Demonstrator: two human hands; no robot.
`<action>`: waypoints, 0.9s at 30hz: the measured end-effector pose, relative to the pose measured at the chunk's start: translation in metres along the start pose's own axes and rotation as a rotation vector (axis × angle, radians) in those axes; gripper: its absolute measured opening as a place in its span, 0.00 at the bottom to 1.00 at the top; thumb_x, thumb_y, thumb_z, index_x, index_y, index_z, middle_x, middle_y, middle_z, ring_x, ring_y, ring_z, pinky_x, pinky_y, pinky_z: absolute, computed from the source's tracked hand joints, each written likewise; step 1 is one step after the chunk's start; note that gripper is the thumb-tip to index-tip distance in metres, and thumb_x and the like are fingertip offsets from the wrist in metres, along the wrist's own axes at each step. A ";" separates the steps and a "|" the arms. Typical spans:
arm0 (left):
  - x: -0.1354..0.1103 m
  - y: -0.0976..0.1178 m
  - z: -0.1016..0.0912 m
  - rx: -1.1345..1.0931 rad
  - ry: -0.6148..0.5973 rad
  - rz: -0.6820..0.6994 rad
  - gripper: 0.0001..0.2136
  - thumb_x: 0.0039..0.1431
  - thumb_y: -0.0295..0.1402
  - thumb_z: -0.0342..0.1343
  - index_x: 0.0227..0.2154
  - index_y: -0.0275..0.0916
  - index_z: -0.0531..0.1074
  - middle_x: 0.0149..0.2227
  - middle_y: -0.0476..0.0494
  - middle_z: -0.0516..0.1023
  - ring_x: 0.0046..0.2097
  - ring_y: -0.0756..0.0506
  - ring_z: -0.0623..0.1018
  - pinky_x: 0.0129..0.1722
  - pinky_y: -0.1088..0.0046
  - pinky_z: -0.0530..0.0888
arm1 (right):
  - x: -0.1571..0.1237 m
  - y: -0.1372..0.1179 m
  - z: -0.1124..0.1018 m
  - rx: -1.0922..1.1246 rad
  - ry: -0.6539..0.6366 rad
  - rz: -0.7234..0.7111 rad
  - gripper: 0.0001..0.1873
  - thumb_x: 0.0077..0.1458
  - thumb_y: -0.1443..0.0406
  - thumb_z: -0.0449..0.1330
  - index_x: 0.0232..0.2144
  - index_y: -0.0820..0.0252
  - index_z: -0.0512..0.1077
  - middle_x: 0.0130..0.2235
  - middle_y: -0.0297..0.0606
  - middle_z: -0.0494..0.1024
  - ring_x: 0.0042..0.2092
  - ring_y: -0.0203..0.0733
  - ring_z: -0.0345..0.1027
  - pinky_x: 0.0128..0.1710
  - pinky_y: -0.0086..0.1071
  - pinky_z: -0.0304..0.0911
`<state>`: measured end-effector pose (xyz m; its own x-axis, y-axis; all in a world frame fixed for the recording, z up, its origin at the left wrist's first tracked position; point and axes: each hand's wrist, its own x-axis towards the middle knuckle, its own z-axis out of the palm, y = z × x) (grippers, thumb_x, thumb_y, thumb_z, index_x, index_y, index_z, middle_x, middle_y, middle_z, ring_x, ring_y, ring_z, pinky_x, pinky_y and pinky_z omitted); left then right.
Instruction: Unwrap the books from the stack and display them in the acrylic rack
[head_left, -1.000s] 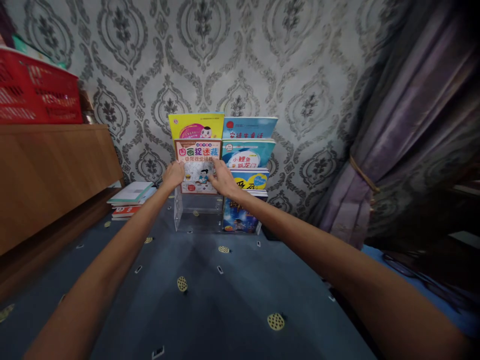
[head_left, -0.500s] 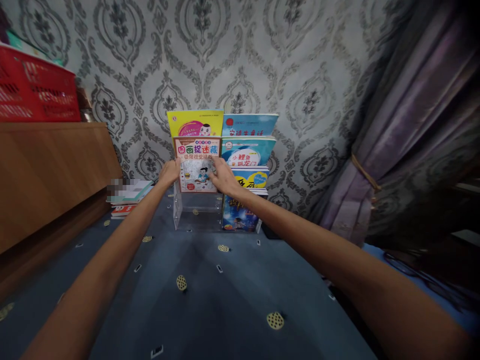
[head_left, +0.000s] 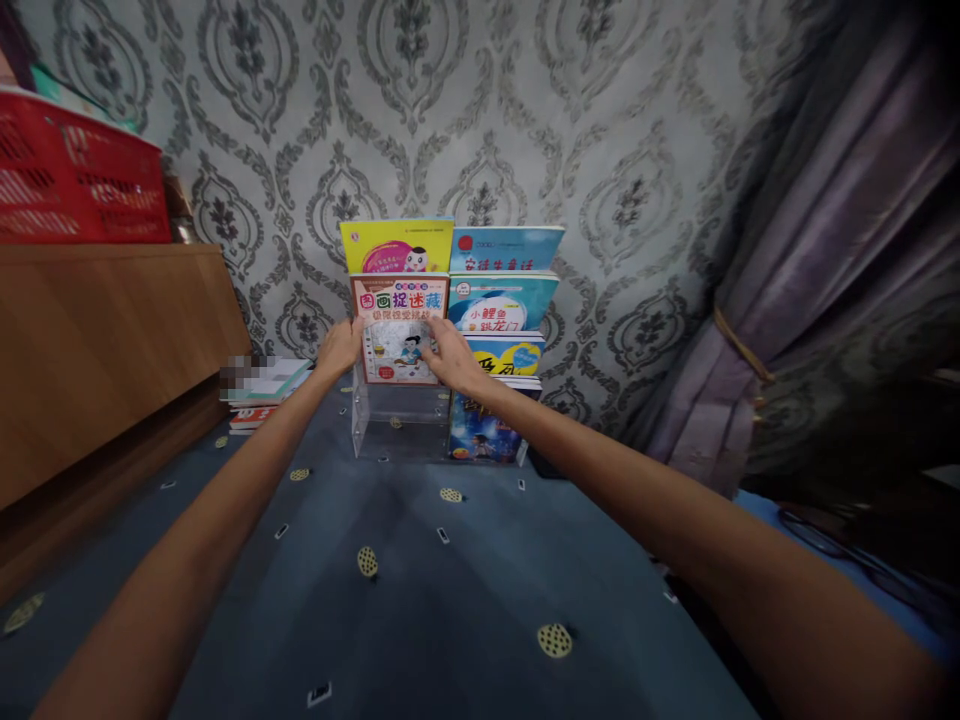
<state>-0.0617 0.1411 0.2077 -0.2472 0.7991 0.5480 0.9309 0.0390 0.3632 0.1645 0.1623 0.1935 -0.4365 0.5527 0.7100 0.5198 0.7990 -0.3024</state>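
Red basket (head_left: 90, 178) on wooden cabinet (head_left: 112, 350), tied curtain (head_left: 806, 230)

Over my head camera I see a closed picture book (head_left: 390, 345), brown-red bordered, colourful Chinese characters above a pale drawing. It stands upright, cover toward me, in the left column of a clear plastic rack (head_left: 361, 420), above the lowest tier.

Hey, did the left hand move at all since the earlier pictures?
Yes, a little: the left hand has shifted slightly left, judged against the clear stand.
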 end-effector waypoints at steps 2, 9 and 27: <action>-0.001 0.000 0.000 -0.011 0.013 0.001 0.27 0.71 0.44 0.31 0.45 0.33 0.74 0.50 0.26 0.78 0.56 0.34 0.76 0.53 0.61 0.70 | -0.002 -0.003 -0.002 -0.001 -0.012 0.012 0.29 0.56 0.67 0.52 0.60 0.69 0.61 0.59 0.59 0.67 0.59 0.56 0.64 0.59 0.52 0.62; -0.004 -0.003 -0.001 -0.090 0.034 0.046 0.26 0.71 0.43 0.32 0.43 0.33 0.73 0.48 0.27 0.79 0.54 0.35 0.76 0.53 0.61 0.70 | -0.008 -0.008 -0.008 0.014 -0.012 -0.007 0.27 0.55 0.68 0.54 0.58 0.65 0.63 0.58 0.54 0.69 0.58 0.56 0.65 0.59 0.53 0.62; 0.012 0.004 0.004 -0.232 0.002 -0.067 0.26 0.70 0.43 0.34 0.47 0.31 0.74 0.52 0.26 0.78 0.55 0.33 0.76 0.53 0.60 0.70 | 0.006 -0.008 -0.006 -0.018 -0.028 -0.009 0.30 0.54 0.68 0.53 0.60 0.69 0.62 0.60 0.56 0.68 0.61 0.56 0.63 0.61 0.51 0.61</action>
<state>-0.0599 0.1533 0.2123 -0.3072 0.7985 0.5178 0.8256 -0.0470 0.5623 0.1622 0.1574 0.2041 -0.4613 0.5517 0.6949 0.5286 0.7999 -0.2842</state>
